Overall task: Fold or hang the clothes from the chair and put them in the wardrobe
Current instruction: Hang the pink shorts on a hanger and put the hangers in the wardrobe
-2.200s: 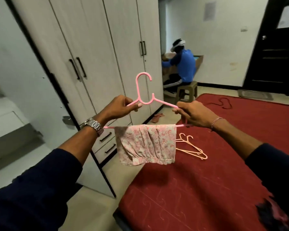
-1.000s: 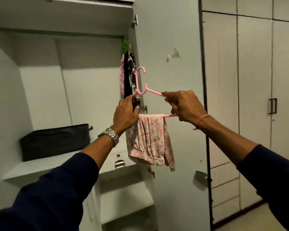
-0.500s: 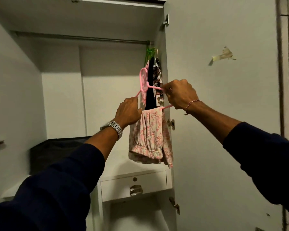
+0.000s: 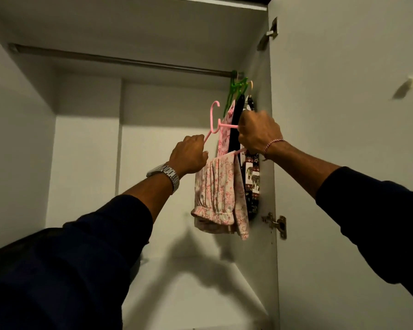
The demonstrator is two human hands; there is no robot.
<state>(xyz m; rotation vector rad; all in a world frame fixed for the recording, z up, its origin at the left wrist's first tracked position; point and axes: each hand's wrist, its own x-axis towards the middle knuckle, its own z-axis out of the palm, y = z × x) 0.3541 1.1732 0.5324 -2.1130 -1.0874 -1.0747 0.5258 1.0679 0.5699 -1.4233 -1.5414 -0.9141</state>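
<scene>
Both hands are up inside the open wardrobe [image 4: 86,163], each curled round a pink hanger [image 4: 215,120]. From where I watch, the left hand [image 4: 188,156] grips the hanger's left shoulder at about nine o'clock from the hook, a metal watch [image 4: 163,175] on its wrist. The right hand [image 4: 259,133] is closed on the right shoulder at about three o'clock, a thin thread bracelet [image 4: 272,145] round that wrist. Dark sleeves [image 4: 86,258] fill the lower corners of my view.

Draped over the hanger's bottom bar, between the two hands, is the folded pink floral garment [image 4: 216,194]; it hangs straight down at six o'clock from the hook, its gathered hem lowest. The hook itself stands free in the air, below the rail [image 4: 119,60] and not on it.

Just behind the right hand, at roughly one o'clock from the pink hook, other clothes crowd the rail's right end: a green hanger [image 4: 234,90], a pink printed piece [image 4: 225,134], a black piece [image 4: 235,125] and a dark garment with an elephant print [image 4: 253,177]. These press close against the right hand and the wardrobe's side panel.

To the left, from nine to eleven o'clock, the rail runs bare, with open room beneath it as far as the back wall. At three o'clock the open door [image 4: 355,139] stands, hinges [image 4: 275,225] along its edge.
</scene>
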